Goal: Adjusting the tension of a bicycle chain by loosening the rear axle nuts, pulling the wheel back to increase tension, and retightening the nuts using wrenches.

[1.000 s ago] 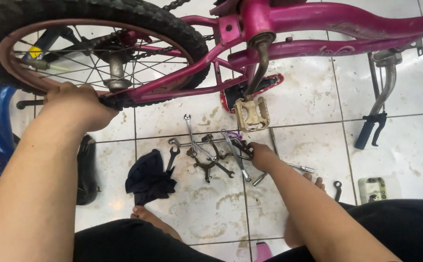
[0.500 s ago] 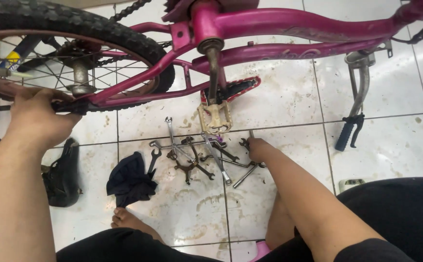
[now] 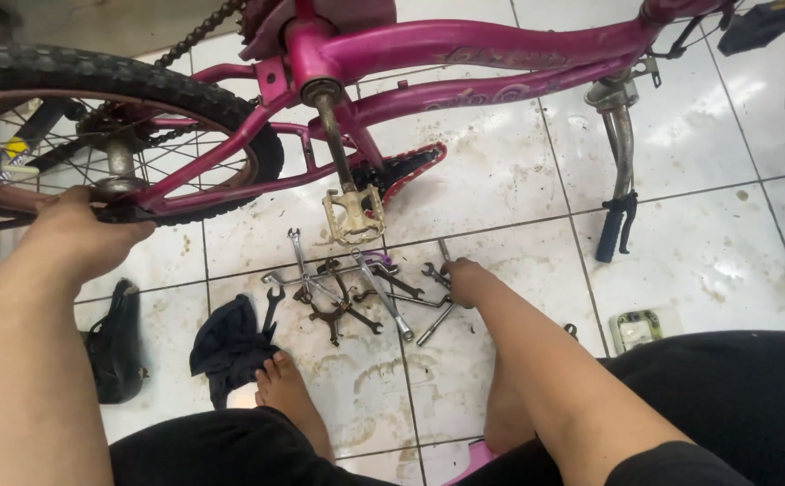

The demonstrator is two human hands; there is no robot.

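Mid-repair on a pink bicycle (image 3: pixel 464 54) standing over the tiled floor (image 3: pixel 707 252). Left hand (image 3: pixel 82 236) clenched on the rear frame stay beside the wheel (image 3: pixel 140 81). Right hand (image 3: pixel 464 281) down among the scattered wrenches (image 3: pixel 347 292), grip unclear. Likely picking a tool; calls for the right size.

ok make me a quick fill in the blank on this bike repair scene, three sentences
1. The left hand grips the frame of the upturned ____-coloured bicycle by its rear wheel.
2. The right hand reaches into a pile of ____ lying on the tiled floor.
3. A dark cloth lies beside the person's bare ____.

Missing words: pink; wrenches; foot
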